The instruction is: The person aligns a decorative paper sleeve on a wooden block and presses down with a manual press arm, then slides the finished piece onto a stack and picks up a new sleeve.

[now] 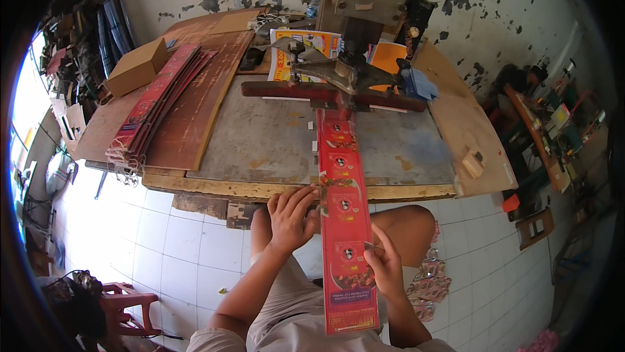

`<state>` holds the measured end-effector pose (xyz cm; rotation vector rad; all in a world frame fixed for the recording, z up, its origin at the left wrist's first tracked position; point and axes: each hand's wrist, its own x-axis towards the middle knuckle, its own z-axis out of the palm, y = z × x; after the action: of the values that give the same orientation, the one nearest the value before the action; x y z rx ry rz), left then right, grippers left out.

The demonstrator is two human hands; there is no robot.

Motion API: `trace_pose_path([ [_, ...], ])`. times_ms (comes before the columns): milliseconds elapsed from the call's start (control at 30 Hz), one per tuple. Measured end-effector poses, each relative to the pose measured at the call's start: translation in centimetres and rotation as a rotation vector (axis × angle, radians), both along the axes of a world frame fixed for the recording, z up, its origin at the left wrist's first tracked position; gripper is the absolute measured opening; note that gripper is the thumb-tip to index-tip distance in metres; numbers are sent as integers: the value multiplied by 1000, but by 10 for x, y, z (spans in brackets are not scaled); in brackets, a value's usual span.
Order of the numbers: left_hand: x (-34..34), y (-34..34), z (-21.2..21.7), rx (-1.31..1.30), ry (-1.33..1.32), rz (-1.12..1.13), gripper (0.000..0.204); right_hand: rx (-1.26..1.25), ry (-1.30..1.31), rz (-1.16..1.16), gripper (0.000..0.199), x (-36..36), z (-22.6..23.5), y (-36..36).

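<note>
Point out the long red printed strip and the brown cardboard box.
Long red printed strip (346, 222): head view, middle of its printed face.
Brown cardboard box (138, 68): head view, near its middle.

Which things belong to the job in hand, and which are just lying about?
Belongs:
long red strip, held by the right hand
red metal bar at its far end
red stack, probably

Lying about, apparently:
cardboard box
wooden block
plastic stool

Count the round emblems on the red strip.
4: one emblem nearest the machine, one over the grey plate, one past the table edge, one beside the right hand. More may hide under the machine.
</note>
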<state>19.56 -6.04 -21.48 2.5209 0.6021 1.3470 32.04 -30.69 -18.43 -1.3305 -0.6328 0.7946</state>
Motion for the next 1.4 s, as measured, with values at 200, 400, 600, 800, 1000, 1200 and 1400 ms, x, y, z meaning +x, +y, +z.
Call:
trace_pose_path([
  [200, 5, 14, 37, -84, 110, -221, 44, 10, -8, 14, 64, 38, 5, 49],
  [400, 12, 27, 46, -32, 218, -232, 47, -23, -160, -2, 62, 66, -2, 88],
  [600, 13, 26, 39, -29, 274, -157, 53, -424, -614, -202, 44, 74, 33, 84],
  [800, 20, 22, 37, -41, 240, -156, 54, -129, -1306, -104, 38, 126, 33, 106],
  [1000, 19, 22, 38, -37, 232, -141, 55, -152, -1325, 3, 42, 131, 23, 121],
  [1200, 19, 23, 35, -25, 231, -133, 55, -159, -1351, -11, 45, 132, 18, 121],
  [1400, 20, 23, 37, -28, 232, -139, 54, -172, -1351, -7, 45, 133, 15, 118],
])
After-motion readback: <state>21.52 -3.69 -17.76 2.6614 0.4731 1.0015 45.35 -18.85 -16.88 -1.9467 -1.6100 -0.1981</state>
